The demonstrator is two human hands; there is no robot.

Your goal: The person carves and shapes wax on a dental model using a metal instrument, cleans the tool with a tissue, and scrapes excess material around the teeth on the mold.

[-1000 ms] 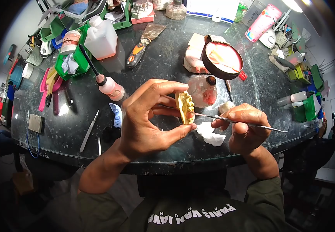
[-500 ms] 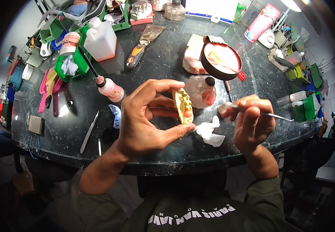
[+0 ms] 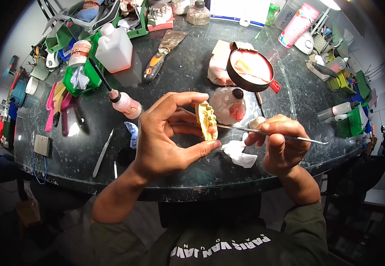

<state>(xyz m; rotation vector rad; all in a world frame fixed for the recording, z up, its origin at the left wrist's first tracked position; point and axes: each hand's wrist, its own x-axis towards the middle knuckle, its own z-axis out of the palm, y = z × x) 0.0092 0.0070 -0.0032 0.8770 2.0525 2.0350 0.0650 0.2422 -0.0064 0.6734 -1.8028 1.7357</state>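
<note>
My left hand [image 3: 165, 133] grips a yellow dental cast [image 3: 206, 120] by its edges between thumb and fingers, its row of teeth turned to the right. A pink patch shows on the lower part of the cast. In my right hand [image 3: 281, 144] is a thin metal dental carving tool [image 3: 270, 133], pinched between thumb and fingers. Its left tip reaches the cast beside the pink patch; the other, hooked end points right. Below the tool lies a crumpled white tissue [image 3: 240, 153]. Just behind the cast stands a round clear bottle with a black cap [image 3: 228, 106].
A round dark tin with pink wax-like material [image 3: 251, 68] sits behind the bottle. To the left are a dropper bottle [image 3: 126, 106], a scalpel-like knife [image 3: 103, 153] and a blue piece [image 3: 131, 134]. A scraper [image 3: 163, 55] and white jug [image 3: 114, 48] stand farther back.
My right hand has shifted slightly left and turned, bringing the tool's left tip to the cast. My left hand keeps its hold, with the cast tilted a little.
</note>
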